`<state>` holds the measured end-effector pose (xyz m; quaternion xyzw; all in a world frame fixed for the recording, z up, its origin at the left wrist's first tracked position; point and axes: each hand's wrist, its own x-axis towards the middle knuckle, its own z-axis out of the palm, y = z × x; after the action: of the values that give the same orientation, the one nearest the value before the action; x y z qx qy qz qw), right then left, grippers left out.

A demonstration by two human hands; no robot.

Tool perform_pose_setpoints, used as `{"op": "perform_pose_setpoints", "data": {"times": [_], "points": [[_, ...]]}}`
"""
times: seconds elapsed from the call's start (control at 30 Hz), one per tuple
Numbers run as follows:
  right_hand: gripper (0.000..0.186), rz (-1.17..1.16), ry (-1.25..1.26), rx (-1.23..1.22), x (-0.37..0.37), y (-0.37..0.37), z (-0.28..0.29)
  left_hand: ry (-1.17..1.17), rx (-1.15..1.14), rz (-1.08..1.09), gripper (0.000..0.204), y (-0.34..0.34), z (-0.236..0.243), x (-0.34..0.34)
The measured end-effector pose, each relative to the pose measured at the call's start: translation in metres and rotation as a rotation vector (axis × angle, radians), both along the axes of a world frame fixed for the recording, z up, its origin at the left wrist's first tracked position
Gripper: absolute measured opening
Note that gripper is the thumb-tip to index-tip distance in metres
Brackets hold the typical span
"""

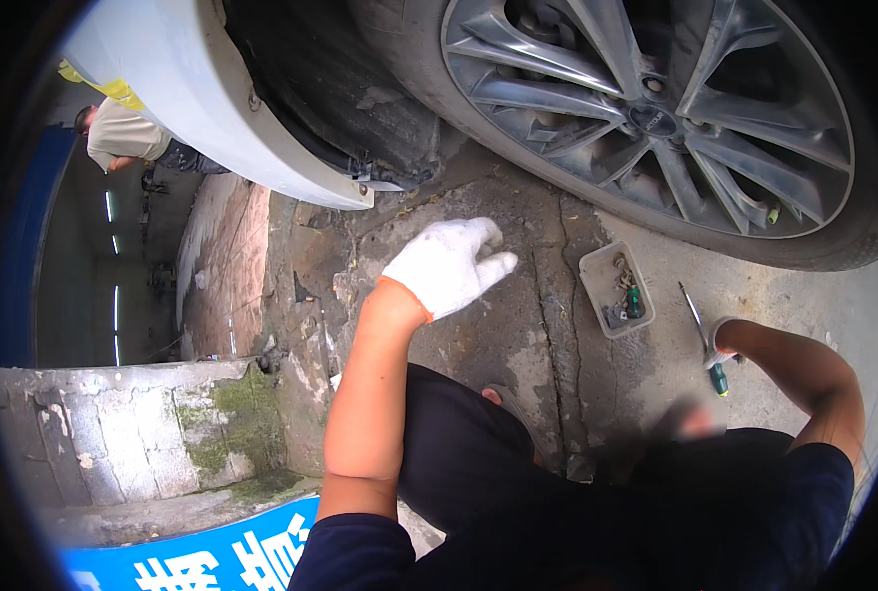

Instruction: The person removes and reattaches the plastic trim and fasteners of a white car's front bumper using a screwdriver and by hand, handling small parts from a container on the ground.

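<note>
Left hand (449, 264): white knit glove, orange cuff edge. Right hand (722, 342): white glove, mostly hidden. Screwdriver (707, 340): silver shaft, green-and-black handle. Small tray (598, 264): pale grey, holding dark bits and one green piece. Alloy wheel (655, 108): metallic grey spokes, black tyre. Car body panel (178, 94): pale blue-white. Floor (518, 325): stained grey-brown concrete, dark cracks. Block wall (133, 433): grey with green moss patches. Sleeves: dark navy.

Left hand (447, 264) in a white knit glove reaches forward, fingers loosely curled; right hand (722, 340), arm bent, is mostly hidden.
</note>
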<state>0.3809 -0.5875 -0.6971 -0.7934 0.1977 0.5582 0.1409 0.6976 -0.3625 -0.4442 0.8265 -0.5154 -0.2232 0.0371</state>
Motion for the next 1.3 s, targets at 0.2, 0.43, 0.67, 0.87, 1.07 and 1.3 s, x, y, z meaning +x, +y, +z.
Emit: {"op": "perform_pose_setpoints", "data": {"times": [0.2, 0.43, 0.67, 0.87, 1.07, 1.3], "points": [[0.031, 0.313, -0.210, -0.136, 0.092, -0.025, -0.014, -0.317, -1.030, 0.544, 0.018, 0.029, 0.025, 0.019], [0.030, 0.480, -0.404, -0.074, 0.127, -0.004, -0.009, -0.551, -1.476, 0.891, 0.035, 0.054, 0.034, 0.083], [0.029, 0.524, -0.398, 0.023, 0.139, 0.002, 0.008, -0.325, -1.377, 0.724, 0.055, 0.046, 0.007, 0.100], [0.035, 0.508, -0.360, 0.022, 0.144, 0.007, 0.003, -0.306, -1.380, 0.679, 0.059, 0.040, 0.004, 0.101], [0.036, 0.533, -0.366, 0.039, 0.147, 0.007, -0.002, -0.386, -1.289, 0.738, 0.068, 0.036, 0.005, 0.095], [0.033, 0.438, -0.440, 0.030, 0.165, 0.026, 0.061, -0.448, -1.300, 0.683, 0.085, 0.019, 0.016, 0.081]]}}
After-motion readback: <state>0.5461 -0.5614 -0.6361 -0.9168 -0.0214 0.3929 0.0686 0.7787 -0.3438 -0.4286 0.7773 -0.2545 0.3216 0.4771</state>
